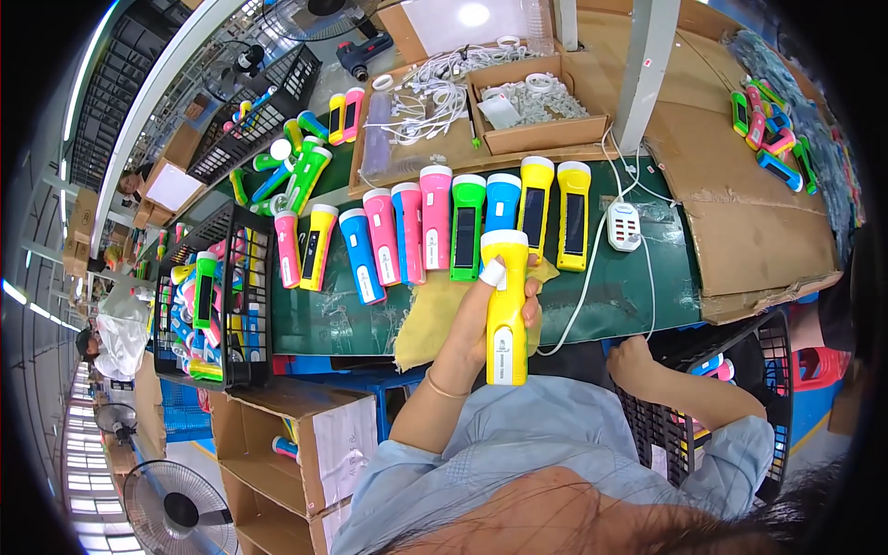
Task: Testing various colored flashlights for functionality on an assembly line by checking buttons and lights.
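Observation:
My left hand [474, 322] is wrapped round a yellow flashlight [506, 319], its white lens end pointing away from me. A white strip covers part of my left thumb. A yellow cloth [421, 319] lies on the green table under that hand. Bent in by the table's front edge, my right hand [633, 363] is closed, and what its fingers hold, if anything, is hidden. Beyond the left hand stands a row of flashlights, among them a pink flashlight [436, 217], a green flashlight [466, 227] and a yellow flashlight with a dark panel [573, 217].
A black crate [245, 365] of flashlights stands at the left, another crate [772, 370] at the right. A white power strip [623, 227] trails cables. Behind are a cardboard box of small parts [541, 139], white cables [430, 102] and an electric screwdriver [363, 57]. A fan [180, 509] stands lower left.

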Action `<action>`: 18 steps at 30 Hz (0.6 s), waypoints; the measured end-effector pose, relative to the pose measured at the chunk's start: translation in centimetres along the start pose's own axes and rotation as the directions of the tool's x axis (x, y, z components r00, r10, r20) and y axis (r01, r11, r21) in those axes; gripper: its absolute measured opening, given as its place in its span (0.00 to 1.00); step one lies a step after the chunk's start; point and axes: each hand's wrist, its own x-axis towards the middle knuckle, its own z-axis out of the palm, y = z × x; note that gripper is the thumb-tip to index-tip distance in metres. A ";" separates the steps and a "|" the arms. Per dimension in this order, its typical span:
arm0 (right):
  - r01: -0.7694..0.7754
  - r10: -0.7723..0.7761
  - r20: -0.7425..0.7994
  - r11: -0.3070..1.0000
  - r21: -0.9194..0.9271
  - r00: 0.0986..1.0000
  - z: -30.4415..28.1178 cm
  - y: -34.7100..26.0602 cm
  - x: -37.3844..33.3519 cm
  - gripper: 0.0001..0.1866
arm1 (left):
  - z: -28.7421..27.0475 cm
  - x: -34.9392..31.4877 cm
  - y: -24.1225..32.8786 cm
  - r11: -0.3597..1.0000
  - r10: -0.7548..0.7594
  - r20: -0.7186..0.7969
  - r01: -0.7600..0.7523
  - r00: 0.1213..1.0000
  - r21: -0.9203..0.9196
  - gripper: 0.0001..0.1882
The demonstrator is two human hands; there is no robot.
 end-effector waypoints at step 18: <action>0.642 0.554 -0.477 -0.143 0.754 0.683 -10.3 0.5 1.7 0.05 | -2.2 3.9 4.6 -0.208 0.809 0.132 0.068 0.573 0.976 0.46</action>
